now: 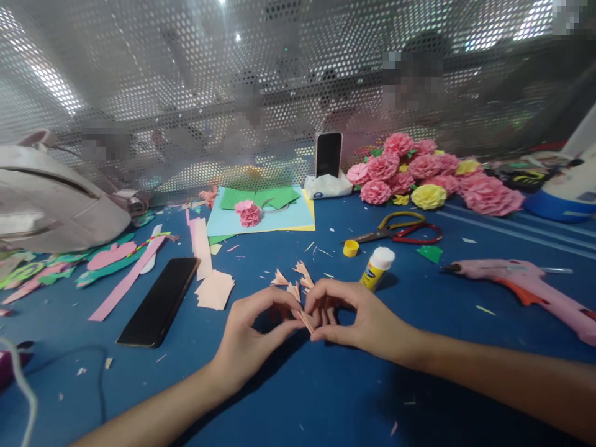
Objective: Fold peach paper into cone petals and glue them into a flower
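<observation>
Between my fingertips is a small folded piece of peach paper (306, 321), pinched from both sides. My left hand (256, 326) grips its left side with thumb and fingers. My right hand (351, 313) closes on its right side, some fingers curled out of sight behind. Just beyond my hands lie several folded peach paper pieces (294, 290), partly covered by my fingers. An uncapped glue stick (376, 270) stands tilted behind my right hand, with its yellow cap (351, 248) nearby. A stack of peach paper squares (215, 289) rests to the left.
A black phone (161, 303) lies left, near paper strips (199, 248). Scissors (395, 230) and a pink glue gun (526, 285) lie right. Behind are pink paper flowers (419, 171), a propped phone (328, 155), coloured sheets (218, 214) and a bag (60, 198). Scraps dot the blue table (344, 403).
</observation>
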{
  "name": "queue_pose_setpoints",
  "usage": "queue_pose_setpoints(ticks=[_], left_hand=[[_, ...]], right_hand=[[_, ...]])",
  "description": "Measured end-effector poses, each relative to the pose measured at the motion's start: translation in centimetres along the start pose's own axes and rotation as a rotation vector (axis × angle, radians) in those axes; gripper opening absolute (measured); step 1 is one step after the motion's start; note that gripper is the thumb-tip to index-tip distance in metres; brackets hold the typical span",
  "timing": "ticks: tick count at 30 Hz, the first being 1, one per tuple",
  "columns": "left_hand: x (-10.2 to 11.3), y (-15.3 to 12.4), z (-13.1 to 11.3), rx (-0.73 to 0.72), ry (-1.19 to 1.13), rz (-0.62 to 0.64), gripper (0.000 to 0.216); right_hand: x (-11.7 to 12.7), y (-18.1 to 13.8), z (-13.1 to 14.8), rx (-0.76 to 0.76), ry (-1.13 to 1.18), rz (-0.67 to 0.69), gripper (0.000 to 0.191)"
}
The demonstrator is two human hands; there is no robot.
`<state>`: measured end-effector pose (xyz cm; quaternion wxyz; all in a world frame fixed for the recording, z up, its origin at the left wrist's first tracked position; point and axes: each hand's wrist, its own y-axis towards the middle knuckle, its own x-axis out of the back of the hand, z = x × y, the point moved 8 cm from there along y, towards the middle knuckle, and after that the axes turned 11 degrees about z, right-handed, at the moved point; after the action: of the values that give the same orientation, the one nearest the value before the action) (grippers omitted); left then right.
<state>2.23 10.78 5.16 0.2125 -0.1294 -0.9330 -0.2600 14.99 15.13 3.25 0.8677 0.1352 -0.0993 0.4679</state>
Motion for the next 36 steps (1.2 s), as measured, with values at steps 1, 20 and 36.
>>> queue_pose_setpoints(ticks=[1,20,36], left_hand=[[-0.01,-0.01,0.00,-0.001,0.000,0.003,0.008],[-0.27,0.23,0.01,-0.021,-0.048,0.062,0.004],[-0.68,0.37,0.61,0.043,-0.144,0.116,0.008]], right_hand=[[-0.05,0.00,-0.07,-0.004,0.004,0.004,0.023],[-0.35,-0.09,0.33,0.005,0.101,0.046,0.024],[-0.62,-0.05,0.01,0.018,0.120,0.124,0.018]])
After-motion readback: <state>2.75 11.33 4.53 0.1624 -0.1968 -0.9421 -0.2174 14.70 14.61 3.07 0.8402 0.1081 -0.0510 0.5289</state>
